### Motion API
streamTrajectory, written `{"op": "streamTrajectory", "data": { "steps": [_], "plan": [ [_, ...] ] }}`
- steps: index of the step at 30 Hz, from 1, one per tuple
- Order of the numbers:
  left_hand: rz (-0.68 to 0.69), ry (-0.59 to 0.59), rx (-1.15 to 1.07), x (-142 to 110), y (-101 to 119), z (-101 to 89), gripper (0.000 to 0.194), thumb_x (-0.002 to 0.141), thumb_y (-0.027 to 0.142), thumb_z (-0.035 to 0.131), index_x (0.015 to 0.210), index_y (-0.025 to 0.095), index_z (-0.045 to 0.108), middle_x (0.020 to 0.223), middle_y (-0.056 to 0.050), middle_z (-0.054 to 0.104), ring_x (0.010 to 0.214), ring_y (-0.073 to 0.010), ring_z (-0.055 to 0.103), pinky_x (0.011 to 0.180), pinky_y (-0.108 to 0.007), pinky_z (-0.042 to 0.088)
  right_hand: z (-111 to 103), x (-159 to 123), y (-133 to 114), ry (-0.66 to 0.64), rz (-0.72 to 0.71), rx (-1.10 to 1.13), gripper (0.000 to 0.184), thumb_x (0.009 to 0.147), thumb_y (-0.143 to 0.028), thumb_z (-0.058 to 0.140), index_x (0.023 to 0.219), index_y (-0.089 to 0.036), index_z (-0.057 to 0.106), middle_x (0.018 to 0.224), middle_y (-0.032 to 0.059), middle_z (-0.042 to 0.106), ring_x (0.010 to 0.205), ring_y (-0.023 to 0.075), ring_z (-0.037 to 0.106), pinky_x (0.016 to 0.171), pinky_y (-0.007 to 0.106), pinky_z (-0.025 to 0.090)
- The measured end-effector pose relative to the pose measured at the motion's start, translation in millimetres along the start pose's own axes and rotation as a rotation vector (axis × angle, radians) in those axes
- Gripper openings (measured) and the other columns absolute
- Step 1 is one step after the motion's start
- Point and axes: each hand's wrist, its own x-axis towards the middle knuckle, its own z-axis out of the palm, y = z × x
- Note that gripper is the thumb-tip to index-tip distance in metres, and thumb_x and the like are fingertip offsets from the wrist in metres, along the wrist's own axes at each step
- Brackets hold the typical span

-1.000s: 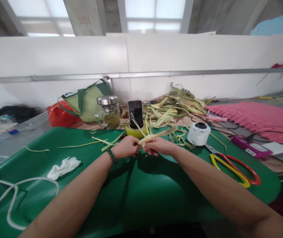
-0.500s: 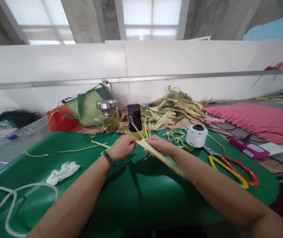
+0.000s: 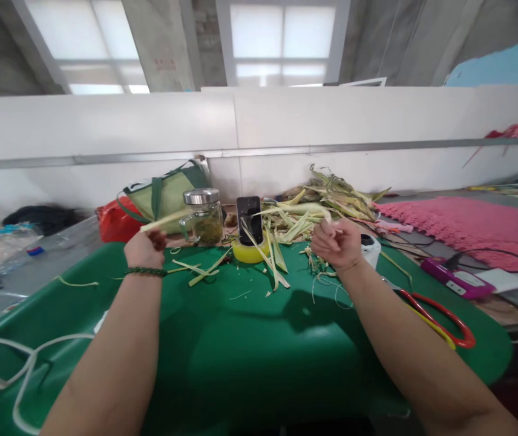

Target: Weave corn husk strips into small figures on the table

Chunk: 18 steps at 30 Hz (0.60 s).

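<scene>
My left hand (image 3: 147, 248), with a green bead bracelet at the wrist, is raised over the left of the green mat (image 3: 245, 351). It pinches a pale corn husk strip (image 3: 168, 220) pointing right. On the other side my right hand (image 3: 338, 243) is closed on a second pale husk strip (image 3: 293, 209), blurred and stretching left. Between the hands, several cut husk strips (image 3: 265, 257) lie by a yellow tape roll (image 3: 246, 253), where a phone (image 3: 249, 219) stands upright. A white thread spool (image 3: 371, 249) is partly hidden behind my right hand.
Behind the mat lies a heap of corn husks (image 3: 331, 197). A glass jar (image 3: 204, 225) and a green bag (image 3: 168, 200) stand back left. Large scissors (image 3: 445, 315) lie right, near a purple power strip (image 3: 456, 278) and pink fabric (image 3: 477, 233). A white cord (image 3: 32, 357) curls at left.
My hands were together at the middle holding a husk strip; now they are wide apart, each with a separate piece. The view has tilted slightly up.
</scene>
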Motion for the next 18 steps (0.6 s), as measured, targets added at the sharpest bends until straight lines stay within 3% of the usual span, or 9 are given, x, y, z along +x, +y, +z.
{"op": "streamTrajectory", "data": {
  "steps": [3,7,10,11,13,18],
  "plan": [
    [-0.073,0.005,-0.131,4,6,-7.0,0.028,0.086,0.003,0.032,0.065,0.016,0.044,0.045,0.007,0.040,0.043,-0.0033,0.041,0.048,-0.011,0.038,0,8,4,0.105,-0.051,0.051,0.033,0.061,-0.049,0.046,0.051,-0.023,0.028,0.040,-0.0065,0.025,0.037,0.0070,0.016,0.039,0.022,0.017],
    [-0.134,-0.129,-0.153,-12,2,4.1,0.022,0.087,0.008,0.040,0.072,0.014,0.054,0.046,0.007,0.044,0.043,-0.0027,0.042,0.044,-0.010,0.038,15,16,21,0.021,0.056,-0.029,0.020,0.057,-0.036,0.056,0.053,-0.018,0.050,0.042,-0.0039,0.044,0.035,0.0052,0.029,0.035,0.020,0.017],
    [-0.204,-0.344,-0.085,-39,-9,20.2,0.011,0.080,0.005,0.053,0.078,0.009,0.064,0.048,0.004,0.049,0.041,-0.0034,0.043,0.038,-0.012,0.037,25,16,33,-0.068,0.186,-0.207,0.020,0.062,-0.032,0.056,0.054,-0.014,0.059,0.041,-0.0020,0.051,0.032,0.0048,0.034,0.034,0.019,0.021],
    [-0.229,-0.506,-0.012,-50,-13,24.5,0.010,0.079,0.005,0.055,0.080,0.008,0.065,0.050,0.004,0.051,0.041,-0.0029,0.044,0.039,-0.011,0.039,27,16,35,-0.099,0.235,-0.253,0.020,0.063,-0.030,0.055,0.053,-0.014,0.059,0.040,-0.0015,0.051,0.031,0.0047,0.034,0.033,0.019,0.022],
    [-0.251,-0.693,0.086,-71,-21,30.0,0.005,0.075,0.005,0.061,0.074,0.008,0.064,0.053,0.002,0.055,0.042,-0.0023,0.048,0.041,-0.010,0.041,27,16,39,-0.162,0.328,-0.321,0.021,0.066,-0.026,0.054,0.050,-0.013,0.060,0.038,-0.0007,0.052,0.030,0.0045,0.034,0.033,0.018,0.023],
    [-0.269,-0.930,0.271,-100,-34,31.9,0.018,0.060,0.018,0.078,0.067,0.009,0.065,0.056,0.001,0.061,0.047,-0.0044,0.055,0.047,-0.013,0.045,19,14,43,-0.343,0.456,-0.592,0.030,0.070,-0.033,0.060,0.047,-0.013,0.061,0.037,0.0002,0.052,0.030,0.0046,0.034,0.033,0.019,0.024]
  ]
}}
